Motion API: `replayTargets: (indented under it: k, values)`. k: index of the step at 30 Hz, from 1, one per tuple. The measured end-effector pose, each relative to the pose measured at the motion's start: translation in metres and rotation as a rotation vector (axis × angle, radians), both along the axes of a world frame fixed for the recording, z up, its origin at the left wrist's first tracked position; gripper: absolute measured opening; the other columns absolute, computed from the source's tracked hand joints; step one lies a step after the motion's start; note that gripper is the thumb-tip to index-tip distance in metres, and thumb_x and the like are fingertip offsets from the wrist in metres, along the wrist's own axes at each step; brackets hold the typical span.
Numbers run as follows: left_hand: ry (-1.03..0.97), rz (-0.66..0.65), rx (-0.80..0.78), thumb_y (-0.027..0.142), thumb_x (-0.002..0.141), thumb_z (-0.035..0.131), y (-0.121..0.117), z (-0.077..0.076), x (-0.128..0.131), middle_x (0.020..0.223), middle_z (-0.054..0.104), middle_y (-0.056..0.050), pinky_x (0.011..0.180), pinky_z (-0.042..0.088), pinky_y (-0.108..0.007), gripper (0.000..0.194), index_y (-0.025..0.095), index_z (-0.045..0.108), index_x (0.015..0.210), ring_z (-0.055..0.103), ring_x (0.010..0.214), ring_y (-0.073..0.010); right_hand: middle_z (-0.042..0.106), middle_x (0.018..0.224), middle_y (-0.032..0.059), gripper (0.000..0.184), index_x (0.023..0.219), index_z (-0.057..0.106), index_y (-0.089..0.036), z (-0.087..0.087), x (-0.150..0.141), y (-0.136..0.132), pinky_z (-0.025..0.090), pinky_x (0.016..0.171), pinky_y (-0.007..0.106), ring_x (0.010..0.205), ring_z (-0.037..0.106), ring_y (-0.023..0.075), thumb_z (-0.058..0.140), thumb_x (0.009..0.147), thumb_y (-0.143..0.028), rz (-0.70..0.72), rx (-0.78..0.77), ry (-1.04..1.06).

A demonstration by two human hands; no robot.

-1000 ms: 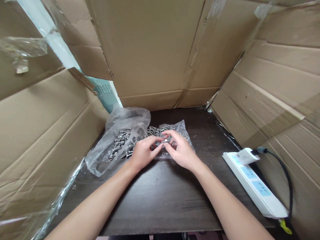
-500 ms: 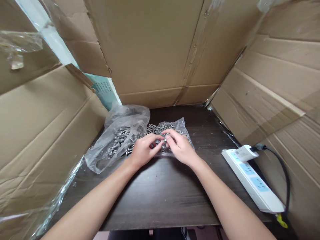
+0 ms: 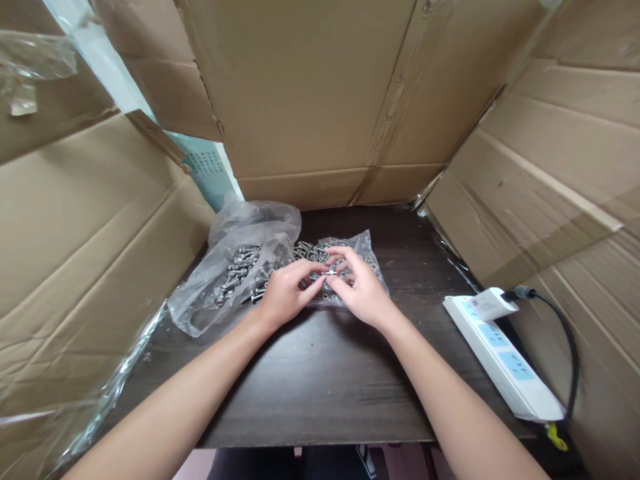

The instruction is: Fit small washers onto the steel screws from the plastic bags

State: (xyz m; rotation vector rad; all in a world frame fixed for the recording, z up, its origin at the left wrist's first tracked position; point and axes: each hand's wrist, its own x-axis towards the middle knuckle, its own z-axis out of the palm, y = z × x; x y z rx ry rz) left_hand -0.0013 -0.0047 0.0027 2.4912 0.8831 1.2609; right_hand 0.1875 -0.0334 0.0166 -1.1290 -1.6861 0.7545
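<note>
A small metal bolt point(image 3: 329, 273) is pinched between the thumb and fingertips of my left hand point(image 3: 286, 293). It lies about level, and its right end points toward my other hand. My right hand point(image 3: 364, 288) is around that end with thumb and index finger spread apart. Whether its thumb touches the bolt I cannot make out, nor whether a nut or washer sits on it. Behind the hands are loose bolts point(image 3: 311, 251). More bolts point(image 3: 239, 270) lie in a clear plastic bag point(image 3: 197, 303) to the left. Small rings like washers or nuts lie on a flat clear bag point(image 3: 364, 245), partly hidden by my right hand.
The dark wooden table point(image 3: 320, 373) carries everything. At its right side lies a white power strip point(image 3: 507, 373) with a plugged-in white adapter point(image 3: 493, 305) and a black cable point(image 3: 570, 340). Cardboard walls point(image 3: 310, 100) enclose the back and both sides.
My right thumb and index finger have spread apart from their closed grip at the bolt's end. My left hand keeps its pinch. The whole view has shifted slightly.
</note>
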Motion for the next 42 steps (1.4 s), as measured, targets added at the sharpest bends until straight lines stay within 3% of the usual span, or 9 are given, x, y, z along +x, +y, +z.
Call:
replayTargets:
  k: [5,10,12,16,21,26,31,36,42]
  values:
    - [0.002,-0.002,0.003,0.017,0.097,0.066,0.0007,0.0000,0.0002,0.096,0.076,-0.003,0.067,0.056,-0.021,0.011,0.017,0.071,0.107,0.069,0.073,-0.0122,0.061,0.073,-0.0005,0.034,0.124,0.062,-0.021,0.0015,0.0012,-0.0006,0.046,0.069,0.032,0.068,0.059,0.0177,0.043,0.101,-0.039,-0.088,-0.089,-0.083]
    - [-0.019,0.006,-0.007,0.017,0.097,0.066,0.0024,-0.0008,0.0004,0.096,0.076,-0.004,0.066,0.056,-0.020,0.011,0.017,0.072,0.107,0.070,0.073,-0.0123,0.066,0.112,0.0073,0.042,0.129,0.058,-0.021,0.0011,0.0009,0.0003,0.048,0.068,0.030,0.080,0.063,0.0171,0.059,0.089,-0.032,-0.021,-0.033,-0.016]
    - [-0.015,-0.008,-0.002,0.017,0.097,0.066,0.0025,-0.0012,0.0008,0.096,0.076,-0.003,0.066,0.056,-0.020,0.011,0.017,0.072,0.107,0.069,0.073,-0.0118,0.067,0.107,0.0060,0.042,0.131,0.057,-0.021,-0.0005,0.0003,0.0007,0.047,0.065,0.029,0.077,0.063,0.0167,0.058,0.090,-0.030,0.012,-0.055,-0.014]
    - [-0.020,-0.005,0.009,0.017,0.096,0.068,0.0024,-0.0013,0.0016,0.095,0.076,-0.003,0.067,0.056,-0.020,0.010,0.017,0.071,0.106,0.068,0.073,-0.0114,0.065,0.080,0.0010,0.032,0.120,0.063,-0.022,-0.0020,0.0008,0.0011,0.045,0.068,0.031,0.068,0.059,0.0169,0.043,0.101,-0.037,-0.117,-0.101,-0.102]
    - [-0.019,-0.018,-0.013,0.017,0.096,0.067,0.0027,-0.0016,0.0014,0.096,0.076,-0.003,0.064,0.055,-0.019,0.011,0.017,0.072,0.106,0.068,0.070,-0.0107,0.066,0.105,0.0049,0.039,0.129,0.058,-0.021,-0.0014,-0.0001,0.0019,0.047,0.064,0.028,0.073,0.062,0.0149,0.058,0.091,-0.031,0.015,-0.057,0.011]
    - [-0.023,-0.002,-0.015,0.020,0.096,0.068,0.0026,-0.0025,0.0017,0.091,0.075,-0.002,0.062,0.054,-0.020,0.010,0.018,0.072,0.105,0.065,0.064,-0.0098,0.067,0.080,0.0020,0.030,0.115,0.066,-0.021,-0.0017,0.0000,0.0015,0.047,0.070,0.032,0.069,0.062,0.0172,0.043,0.102,-0.036,-0.110,-0.045,-0.105]
    - [-0.014,-0.006,-0.028,0.021,0.097,0.066,0.0023,-0.0025,0.0012,0.094,0.075,-0.003,0.062,0.054,-0.020,0.011,0.018,0.072,0.105,0.065,0.067,-0.0104,0.068,0.106,0.0055,0.038,0.126,0.061,-0.021,-0.0007,0.0015,0.0013,0.046,0.063,0.028,0.068,0.060,0.0136,0.059,0.090,-0.029,-0.008,0.012,-0.034]
    - [-0.010,0.002,-0.021,0.020,0.096,0.067,0.0009,-0.0025,0.0012,0.094,0.075,-0.002,0.065,0.054,-0.020,0.009,0.018,0.072,0.104,0.065,0.066,-0.0098,0.059,0.067,-0.0016,0.026,0.109,0.067,-0.020,0.0019,0.0034,0.0014,0.042,0.063,0.030,0.059,0.053,0.0152,0.046,0.100,-0.034,-0.123,-0.025,-0.118]
    - [-0.004,-0.002,-0.035,0.021,0.097,0.066,0.0013,-0.0017,0.0010,0.094,0.076,-0.003,0.064,0.054,-0.021,0.011,0.018,0.073,0.106,0.065,0.067,-0.0108,0.067,0.101,0.0038,0.039,0.125,0.060,-0.022,0.0022,0.0039,0.0018,0.046,0.061,0.028,0.065,0.059,0.0133,0.062,0.088,-0.032,0.018,-0.046,0.004]
